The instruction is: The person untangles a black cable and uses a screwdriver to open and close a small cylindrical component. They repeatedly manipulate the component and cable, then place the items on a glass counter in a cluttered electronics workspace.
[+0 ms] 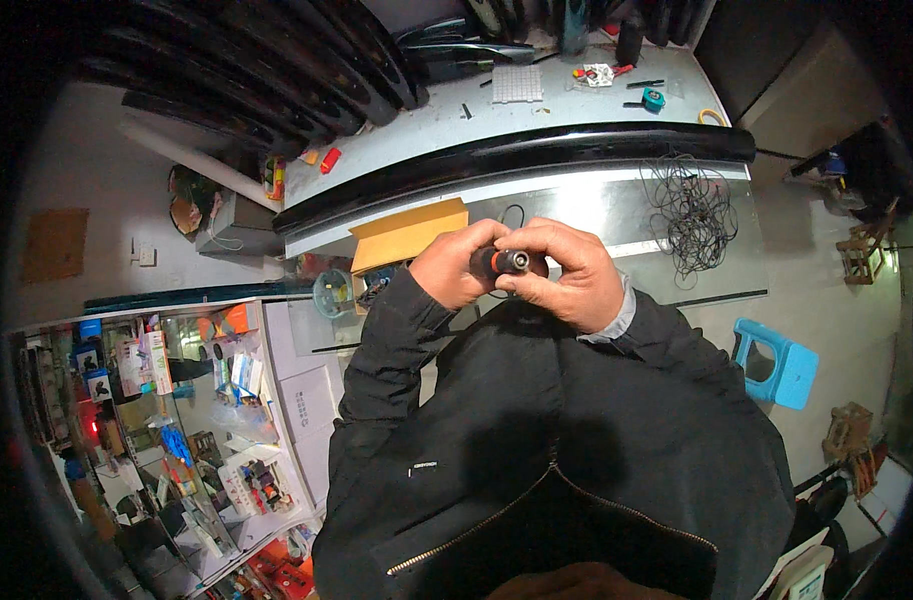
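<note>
In front of my chest, both hands meet around a short black cylindrical tool (504,262) with an orange-red band. Its round end, with a metal-ringed hole, points up toward me. My left hand (454,262) is closed around the body of the tool. From the other side my right hand (576,272) pinches it near that end with thumb and forefinger. The exact kind of tool cannot be made out. Just beyond my left hand lies an open yellow-brown cardboard box (408,236) with dark items inside. A thin dark cord loop (514,212) shows behind the hands.
A long glossy black roll (536,152) crosses the bench (416,150). Tangled black wire (692,215) lies right. Behind are a teal tape measure (653,99) and white grid tile (517,84). A clear tub (332,296), cluttered shelves (176,400) and blue stool (776,364) flank me.
</note>
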`<state>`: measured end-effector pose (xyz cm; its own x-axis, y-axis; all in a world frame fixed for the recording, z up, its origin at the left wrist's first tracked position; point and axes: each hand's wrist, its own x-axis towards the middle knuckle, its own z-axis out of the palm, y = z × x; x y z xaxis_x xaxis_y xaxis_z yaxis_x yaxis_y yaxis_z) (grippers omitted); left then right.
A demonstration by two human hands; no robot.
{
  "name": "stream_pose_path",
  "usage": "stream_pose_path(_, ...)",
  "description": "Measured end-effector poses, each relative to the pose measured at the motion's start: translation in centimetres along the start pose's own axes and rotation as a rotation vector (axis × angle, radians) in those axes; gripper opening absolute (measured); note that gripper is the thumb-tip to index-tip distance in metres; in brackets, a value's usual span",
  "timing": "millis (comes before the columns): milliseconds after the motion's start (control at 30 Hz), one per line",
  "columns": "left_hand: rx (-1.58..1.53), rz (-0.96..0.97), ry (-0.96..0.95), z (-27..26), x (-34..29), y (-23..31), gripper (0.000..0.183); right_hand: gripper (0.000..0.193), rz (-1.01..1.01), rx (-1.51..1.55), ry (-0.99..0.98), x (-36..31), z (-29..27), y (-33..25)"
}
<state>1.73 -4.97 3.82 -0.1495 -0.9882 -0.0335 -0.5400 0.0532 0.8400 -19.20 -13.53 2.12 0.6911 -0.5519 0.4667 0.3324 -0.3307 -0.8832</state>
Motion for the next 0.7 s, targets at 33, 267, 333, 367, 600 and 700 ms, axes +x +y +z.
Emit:
stream_pose_path(33,0.001,0.002,-0.005,0.1,0.1,0.0,0.038,0.033,-0.01,-0.012,-0.012,0.1,0.0,-0.2)
stream_pose_path(267,-0.005,-0.008,-0.016,0.4,0.6,0.2,0.038,0.032,-0.035,-0.037,-0.017,0.4,-0.1,-1.1)
stream_pose_path(333,0.031,0.037,0.009,0.4,0.5,0.4,0.035,0.032,-0.009,-0.029,-0.016,0.4,-0.4,-0.9)
stream_pose_path(367,0.049,0.053,0.024,0.5,0.5,0.6,0.033,0.033,0.018,-0.033,-0.027,0.4,-0.6,-0.6)
stream_pose_path(600,-0.625,-0.201,0.013,0.5,0.6,0.6,0.022,0.031,0.151,0.091,0.096,-0.1,-1.4,2.1)
stream_pose_path(700,-0.727,-0.233,0.044,0.3,0.5,0.5,0.018,0.027,0.074,-0.042,0.066,-0.5,-1.5,2.6)
